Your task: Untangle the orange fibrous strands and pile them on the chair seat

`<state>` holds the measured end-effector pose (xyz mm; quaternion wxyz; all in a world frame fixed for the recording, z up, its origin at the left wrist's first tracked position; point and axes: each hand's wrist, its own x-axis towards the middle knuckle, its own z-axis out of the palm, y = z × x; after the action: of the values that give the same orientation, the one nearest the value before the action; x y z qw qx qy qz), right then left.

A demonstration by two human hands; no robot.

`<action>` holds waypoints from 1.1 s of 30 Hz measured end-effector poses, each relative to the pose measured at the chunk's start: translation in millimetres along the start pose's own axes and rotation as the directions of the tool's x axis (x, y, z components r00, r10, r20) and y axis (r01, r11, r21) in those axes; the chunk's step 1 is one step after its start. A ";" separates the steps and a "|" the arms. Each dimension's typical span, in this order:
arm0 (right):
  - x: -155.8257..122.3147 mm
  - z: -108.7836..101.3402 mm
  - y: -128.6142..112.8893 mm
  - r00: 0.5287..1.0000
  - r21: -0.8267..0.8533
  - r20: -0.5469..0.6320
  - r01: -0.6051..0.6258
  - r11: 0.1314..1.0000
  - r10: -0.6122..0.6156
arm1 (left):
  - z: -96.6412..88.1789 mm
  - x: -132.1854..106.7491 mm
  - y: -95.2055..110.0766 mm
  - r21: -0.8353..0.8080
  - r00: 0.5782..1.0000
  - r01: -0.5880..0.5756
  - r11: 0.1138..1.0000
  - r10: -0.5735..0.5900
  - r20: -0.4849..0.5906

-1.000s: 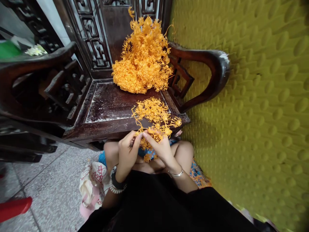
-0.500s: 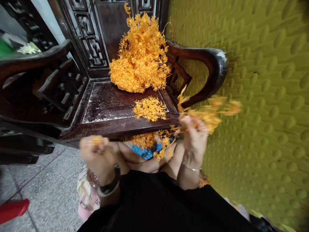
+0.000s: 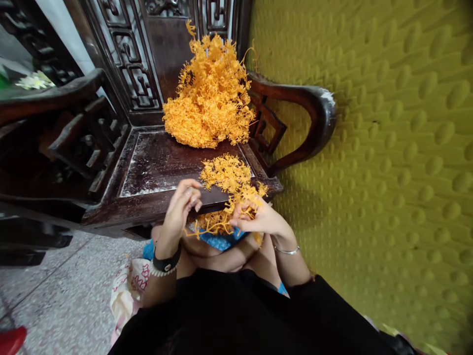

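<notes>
My right hand (image 3: 268, 217) is closed on an orange plastic sprig bunch (image 3: 240, 202), at the front edge of the chair seat. A thin bare orange stem (image 3: 207, 229) reaches left from that bunch, below my left hand (image 3: 184, 202). My left fingers are loosely bent and apart, with nothing seen in them. Just beyond my hands a small flat pile of orange blossom pieces (image 3: 225, 170) lies on the seat. Behind it stands a big heap of the same orange plastic pieces (image 3: 210, 98). More orange sprigs (image 3: 212, 222) lie on blue plastic (image 3: 218, 240) over my lap.
The dark carved wooden chair (image 3: 148, 162) has an armrest (image 3: 321, 113) at right and another at left. A padded yellow-green wall (image 3: 388, 172) rises on the right. On the speckled floor (image 3: 66, 291) are a white and pink cloth bag (image 3: 127, 291) and a red object (image 3: 13, 340).
My right hand has come left and inward with its orange bunch, in front of the small pile. My left hand has moved right and up, and the orange bit in it no longer shows.
</notes>
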<state>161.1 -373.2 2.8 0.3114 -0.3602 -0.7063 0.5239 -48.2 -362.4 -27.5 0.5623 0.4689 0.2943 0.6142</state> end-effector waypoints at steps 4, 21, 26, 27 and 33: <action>9.8 -1.8 8.6 0.989 0.070 0.143 0.016 0.997 -0.026 | 7.9 -2.1 -1.3 0.304 0.900 0.066 0.950 -0.188 0.392; -9.4 21.6 10.4 0.994 0.110 -0.027 0.105 0.988 -0.102 | 26.2 -20.4 -10.8 0.714 0.860 -0.442 0.542 0.482 0.166; -47.1 12.4 11.6 0.995 0.159 -0.024 0.096 0.983 -0.093 | -11.9 0.6 4.3 0.576 0.710 -0.316 0.754 0.591 -0.384; -52.9 8.3 13.1 0.995 0.148 -0.074 0.081 0.986 -0.071 | -23.5 6.5 9.7 0.479 0.716 -0.310 0.821 0.533 -0.451; -46.6 -4.9 21.0 0.996 0.265 -0.091 0.025 0.964 -0.001 | -24.8 8.8 17.9 0.158 0.869 -0.264 0.952 0.306 -0.390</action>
<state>194.5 -405.5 -19.1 0.3919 -0.3338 -0.6171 0.5951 -77.5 -353.2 -19.0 0.3672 0.3952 0.3634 0.7596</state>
